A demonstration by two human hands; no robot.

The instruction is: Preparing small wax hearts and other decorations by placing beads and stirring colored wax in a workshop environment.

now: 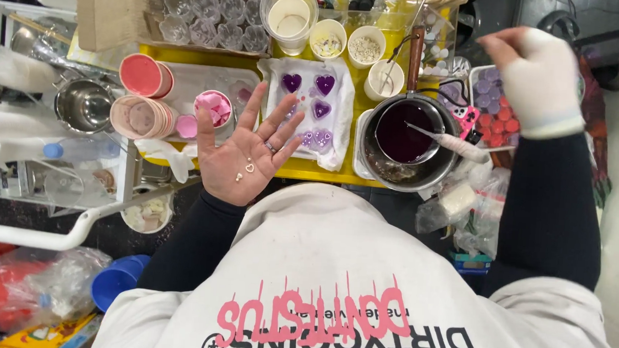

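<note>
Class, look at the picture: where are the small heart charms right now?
In the head view, the heart charms lie on the open palm of the left hand, left of centre, beside the mould tray of purple hearts.

Single head view: you look steeply down from above your own chest, close over the yellow table (324,173), its far edge at top.

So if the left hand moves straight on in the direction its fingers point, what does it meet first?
Probably the white tray of purple heart-shaped pieces: the open left hand, palm up with small charms on it, points at it. Its height above the tray is unclear, so it may pass over.
</note>
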